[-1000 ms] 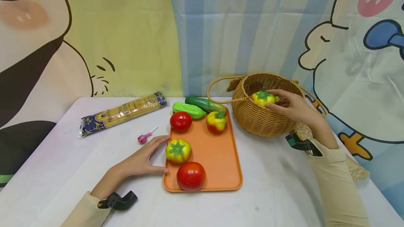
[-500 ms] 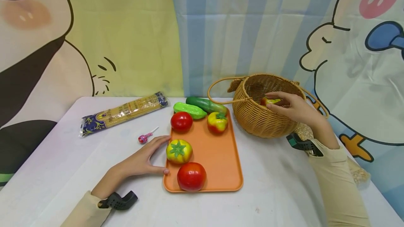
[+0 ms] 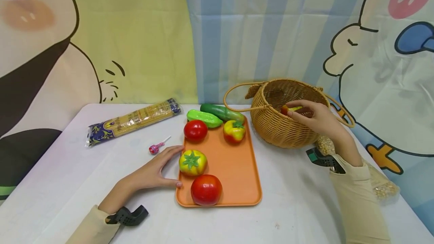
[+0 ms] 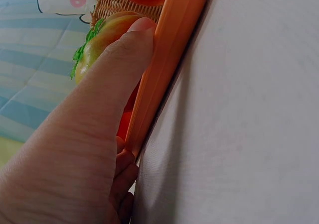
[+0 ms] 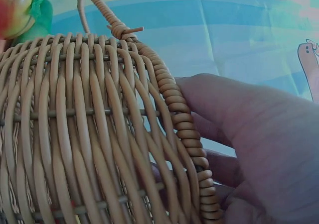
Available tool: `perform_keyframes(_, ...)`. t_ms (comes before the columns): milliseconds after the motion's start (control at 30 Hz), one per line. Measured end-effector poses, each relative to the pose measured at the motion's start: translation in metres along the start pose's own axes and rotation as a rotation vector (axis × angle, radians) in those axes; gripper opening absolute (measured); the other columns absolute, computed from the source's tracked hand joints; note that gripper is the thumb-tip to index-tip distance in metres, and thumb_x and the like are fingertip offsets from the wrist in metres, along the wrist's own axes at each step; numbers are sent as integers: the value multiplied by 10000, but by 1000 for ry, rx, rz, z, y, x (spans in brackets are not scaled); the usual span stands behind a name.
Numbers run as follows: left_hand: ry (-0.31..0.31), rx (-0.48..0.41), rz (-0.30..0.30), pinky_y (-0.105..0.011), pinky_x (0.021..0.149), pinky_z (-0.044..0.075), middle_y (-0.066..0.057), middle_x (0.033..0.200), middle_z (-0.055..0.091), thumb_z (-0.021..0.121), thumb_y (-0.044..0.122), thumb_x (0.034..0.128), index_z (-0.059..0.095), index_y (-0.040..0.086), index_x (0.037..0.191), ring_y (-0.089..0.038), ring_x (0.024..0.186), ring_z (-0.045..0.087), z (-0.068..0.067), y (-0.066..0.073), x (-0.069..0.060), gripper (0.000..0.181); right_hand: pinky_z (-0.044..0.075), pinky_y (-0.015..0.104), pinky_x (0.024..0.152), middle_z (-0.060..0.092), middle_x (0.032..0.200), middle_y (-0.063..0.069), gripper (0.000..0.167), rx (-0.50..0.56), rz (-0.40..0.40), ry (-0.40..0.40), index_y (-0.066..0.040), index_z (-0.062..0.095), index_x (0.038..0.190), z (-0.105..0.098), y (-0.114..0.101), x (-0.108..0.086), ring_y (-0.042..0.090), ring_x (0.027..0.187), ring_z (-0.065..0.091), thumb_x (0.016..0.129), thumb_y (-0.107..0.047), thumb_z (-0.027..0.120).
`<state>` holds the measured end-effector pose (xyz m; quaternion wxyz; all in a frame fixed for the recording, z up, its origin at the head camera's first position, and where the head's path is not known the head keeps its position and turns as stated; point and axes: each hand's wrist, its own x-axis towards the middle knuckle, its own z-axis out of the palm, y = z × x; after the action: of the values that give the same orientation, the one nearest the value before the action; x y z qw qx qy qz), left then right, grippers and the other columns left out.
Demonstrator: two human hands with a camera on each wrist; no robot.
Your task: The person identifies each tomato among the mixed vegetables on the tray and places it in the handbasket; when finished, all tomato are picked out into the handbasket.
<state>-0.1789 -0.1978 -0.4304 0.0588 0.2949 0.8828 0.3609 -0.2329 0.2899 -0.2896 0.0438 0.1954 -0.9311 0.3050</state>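
Observation:
My left hand lies at the left edge of the orange tray, thumb and fingers spread and touching its rim. The tray bears a yellow toy fruit with a green star-shaped top, two red toy tomatoes, a yellow-red toy pepper, a light green toy vegetable and a dark green toy cucumber. Over the front rim of the wicker basket reaches my right hand, fingers loosely bent. A red-and-yellow toy fruit shows below them inside, partly hidden; the right wrist view shows none in the fingers.
A pack of dry noodles lies at the back left, with a wrapped lollipop nearer the tray. Behind the right forearm is a clear bag of pale grains. A printed curtain hangs behind the table.
The yellow fruit at my right fingertips has dropped below the basket's rim, out of the fingers. The right hand is slightly lower; the left hand has stayed at the tray.

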Motion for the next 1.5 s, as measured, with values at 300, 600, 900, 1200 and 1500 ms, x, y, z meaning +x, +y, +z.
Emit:
perform_keyframes(300, -2, 7, -4, -600, 1111, 305, -86, 1541, 335, 816, 529, 718, 318, 152, 1521, -349, 1412, 322, -1, 0, 0, 1018, 493, 126, 697, 643, 1189, 155, 346, 65, -32, 110, -75, 623, 1288, 7, 1, -5, -89, 889, 583, 963, -196, 629)
perform_keyframes(600, -4, 5, -3, -599, 1112, 304, -84, 1540, 337, 810, 535, 723, 322, 149, 1520, -346, 1412, 321, 1, 0, 1, 1011, 488, 101, 663, 622, 1198, 190, 298, 74, -87, 184, -54, 644, 1243, 13, 4, -9, -82, 838, 597, 954, -129, 633)
perform_keyframes(900, 5, 12, -10, -621, 1095, 313, -110, 1541, 333, 809, 526, 728, 319, 135, 1520, -373, 1404, 328, 1, -2, -3, 1011, 477, 71, 740, 623, 1209, 145, 272, 95, -220, 274, -38, 671, 1196, 24, 0, -2, -70, 970, 543, 925, -36, 650)
perform_keyframes(1200, 8, 8, 3, -608, 1103, 313, -103, 1536, 342, 814, 523, 722, 324, 126, 1517, -360, 1404, 332, 1, -2, -3, 1015, 467, 84, 863, 617, 1204, 157, 329, 158, -316, 316, 12, 670, 1165, 30, -7, 2, -44, 1094, 530, 853, 114, 662)
perform_keyframes(1500, 2, 9, 7, -608, 1099, 318, -94, 1537, 340, 809, 527, 726, 320, 142, 1520, -357, 1405, 330, 0, -1, 0, 1010, 462, 131, 921, 626, 1207, 142, 347, 228, -391, 331, 20, 671, 1160, 39, -17, 5, 31, 1077, 566, 843, 157, 641)
